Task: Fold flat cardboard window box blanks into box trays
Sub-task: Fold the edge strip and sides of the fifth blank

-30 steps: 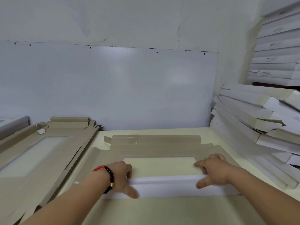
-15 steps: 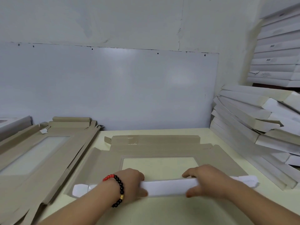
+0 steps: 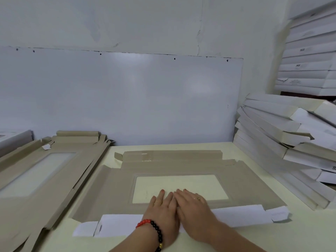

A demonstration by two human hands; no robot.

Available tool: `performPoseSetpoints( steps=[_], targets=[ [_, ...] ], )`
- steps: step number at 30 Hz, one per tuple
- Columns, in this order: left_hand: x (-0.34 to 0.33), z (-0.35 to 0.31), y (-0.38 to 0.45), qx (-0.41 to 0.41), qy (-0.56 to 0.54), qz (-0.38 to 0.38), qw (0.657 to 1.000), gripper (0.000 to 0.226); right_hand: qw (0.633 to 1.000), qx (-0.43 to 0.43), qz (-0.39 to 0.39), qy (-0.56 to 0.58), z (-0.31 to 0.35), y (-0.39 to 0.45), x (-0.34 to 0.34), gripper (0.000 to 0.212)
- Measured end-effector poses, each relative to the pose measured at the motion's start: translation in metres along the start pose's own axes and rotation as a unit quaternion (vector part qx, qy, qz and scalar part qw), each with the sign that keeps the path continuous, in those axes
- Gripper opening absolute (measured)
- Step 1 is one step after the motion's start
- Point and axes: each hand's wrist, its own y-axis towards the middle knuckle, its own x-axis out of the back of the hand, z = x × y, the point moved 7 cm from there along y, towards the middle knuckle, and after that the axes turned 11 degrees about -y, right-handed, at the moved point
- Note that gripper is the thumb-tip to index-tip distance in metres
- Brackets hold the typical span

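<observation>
The pale cream tabletop [image 3: 236,239] carries the work piece at its centre: a flat grey-brown cardboard window box blank [image 3: 116,193], lying inner face up, its rectangular clear window [image 3: 181,186] showing the surface beneath. To the left lies a stack of unfolded grey-brown blanks [image 3: 36,179]; to the right leans a pile of finished white box trays [image 3: 283,142].

Change noted: half a second ago the near long white flap [image 3: 240,215] was held raised in both hands and rolled inward; it now lies folded flat over the blank's near edge, white outer face up, its end tabs [image 3: 278,213] splayed to either side.

The left hand [image 3: 161,211], wearing a red-and-black bead bracelet [image 3: 154,230], and the right hand [image 3: 192,206] rest side by side, fingers straight, palms pressing the flap's middle and reaching onto the window (nothing is grasped).

Judgement: this is creasing of the first long wall. The far flap [image 3: 172,155] and side panels remain flat, so the tray is at an early stage.
</observation>
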Motion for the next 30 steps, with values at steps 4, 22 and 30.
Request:
performPoseSetpoints(
  steps=[4,22,30],
  targets=[
    [-0.01,0.008,0.001,0.012,0.006,0.02,1.0,0.063,0.998,-0.02,0.054,-0.006,-0.003,0.001,-0.03,0.055],
    [0.011,0.136,-0.045,0.118,0.03,0.001,0.993,0.072,0.963,-0.161,0.205,-0.067,-0.182,-0.073,-0.055,0.061],
    [0.023,0.151,-0.056,0.145,0.034,-0.009,0.989,0.069,0.96,-0.223,0.123,-0.114,-0.201,-0.083,-0.027,0.053]
  ],
)
